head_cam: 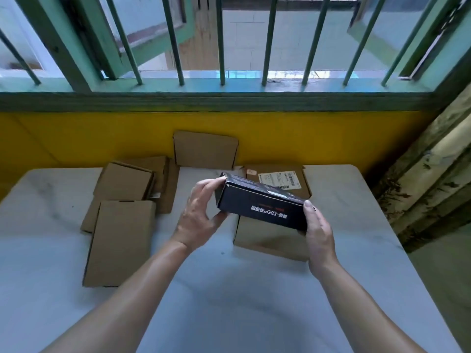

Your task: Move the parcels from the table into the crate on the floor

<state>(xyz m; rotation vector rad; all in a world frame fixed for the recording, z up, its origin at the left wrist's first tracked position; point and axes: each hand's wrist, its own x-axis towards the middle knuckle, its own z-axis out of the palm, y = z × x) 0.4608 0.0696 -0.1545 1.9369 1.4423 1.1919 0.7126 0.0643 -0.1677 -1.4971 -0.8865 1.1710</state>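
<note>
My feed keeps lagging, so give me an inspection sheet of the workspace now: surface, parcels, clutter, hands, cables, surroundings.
Surface: pale table, parcels on its far half.
Job's things: black box held above the table; brown parcels lie at left; another parcel below the box; labelled parcel behind; crate not in view.
Clutter: nothing seen.
Hands: left hand and right hand grip the box's ends.
Cables: nothing seen.
Surroundings: yellow wall, barred window, curtain at right.

Window daylight (242, 39), soft blur, bowed edges
</note>
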